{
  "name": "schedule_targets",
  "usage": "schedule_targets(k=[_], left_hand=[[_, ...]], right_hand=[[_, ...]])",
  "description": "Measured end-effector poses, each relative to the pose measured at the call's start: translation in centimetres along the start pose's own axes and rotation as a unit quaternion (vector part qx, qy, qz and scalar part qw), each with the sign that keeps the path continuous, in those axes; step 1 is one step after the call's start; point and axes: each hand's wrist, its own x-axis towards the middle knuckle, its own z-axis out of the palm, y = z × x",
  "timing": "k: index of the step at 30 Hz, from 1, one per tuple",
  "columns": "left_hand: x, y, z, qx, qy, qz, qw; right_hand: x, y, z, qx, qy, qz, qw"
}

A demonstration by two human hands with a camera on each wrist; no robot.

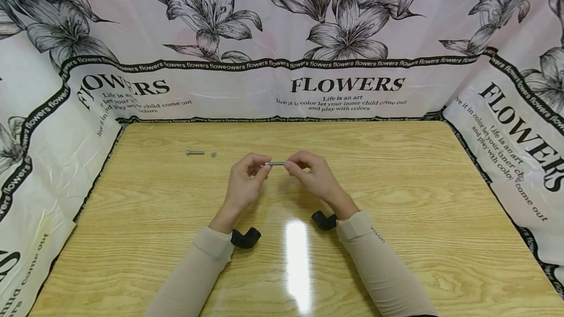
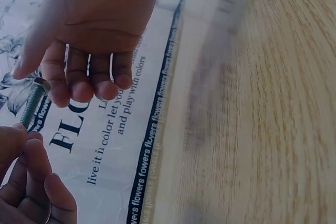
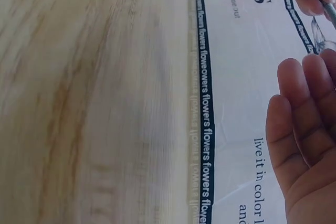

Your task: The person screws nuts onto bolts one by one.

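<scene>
A metal bolt (image 1: 276,163) is held level above the table between the two hands. Thumb and index finger of the left hand (image 1: 246,180) pinch its left end. At its right end, the fingertips of the right hand (image 1: 314,175) grip it. In the left wrist view the threaded shank of the bolt (image 2: 33,103) shows a hexagonal piece at the left hand's end; whether this is head or nut, I cannot tell. The left hand's other fingers (image 2: 105,85) hang loosely bent. Part of the bolt (image 3: 329,10) appears at the right wrist view's edge.
On the wood-grain table (image 1: 132,219), a second bolt (image 1: 195,152) and a small nut (image 1: 213,154) lie left of the hands. Black wrist pieces (image 1: 246,238) sit at both cuffs. A flower-printed sheet (image 1: 238,92) walls the back and sides.
</scene>
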Motion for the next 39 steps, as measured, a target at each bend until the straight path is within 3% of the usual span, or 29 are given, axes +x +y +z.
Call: schedule_targets(k=[6, 13, 20, 25, 30, 39], left_hand=[[0.0, 0.0, 0.0, 0.005, 0.001, 0.002, 1.0000], [-0.1, -0.1, 0.0, 0.006, -0.002, 0.007, 1.0000], [-0.1, -0.1, 0.0, -0.001, -0.003, 0.013, 0.9999], [-0.1, -0.2, 0.0, -0.001, -0.006, 0.012, 0.9999], [-0.1, -0.3, 0.0, 0.001, -0.004, 0.008, 1.0000], [-0.1, -0.3, -0.1, -0.004, -0.008, 0.012, 0.9999]], right_hand=[[0.0, -0.3, -0.1, 0.021, -0.014, -0.021, 0.9995], [0.0, 0.0, 0.2, 0.007, -0.012, -0.055, 0.9984], [0.5, 3.4, 0.7, -0.012, 0.000, -0.046, 0.9989], [0.4, 3.8, 0.6, -0.011, 0.002, -0.026, 0.9996], [0.3, 3.5, 0.6, 0.020, -0.007, -0.006, 0.9998], [0.1, 0.2, 0.3, 0.012, -0.007, -0.063, 0.9979]])
